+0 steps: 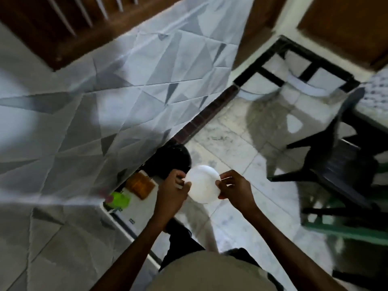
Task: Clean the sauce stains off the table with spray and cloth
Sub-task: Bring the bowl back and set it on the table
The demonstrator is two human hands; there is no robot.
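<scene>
Green plastic bottle [119, 199] with a pinkish top, too blurred to read, stands at the near left on the white-topped table [138, 216]. We judge it to be the spray. It is close to the table's wall-side edge, just beside a brown square block [142, 185]. We see no cloth and cannot make out any sauce stains.

Our left hand [173, 190] has its fingers curled round the left rim of a white round plate [202, 184]. The plate hangs clear of the table, over the tiled floor, with a black round bin [174, 158] just beyond it. Our right hand [233, 189] pinches the right rim with thumb and fingertips only.

That light pinch is the first risk. If either hand lets go before the other has firmed up, the plate tips and drops onto hard tile. The left forearm crosses above the table, so a careless swing back toward the bottle could knock it over. A dark plastic chair [346, 164] stands well apart at the right, but a step back could catch its legs.
</scene>
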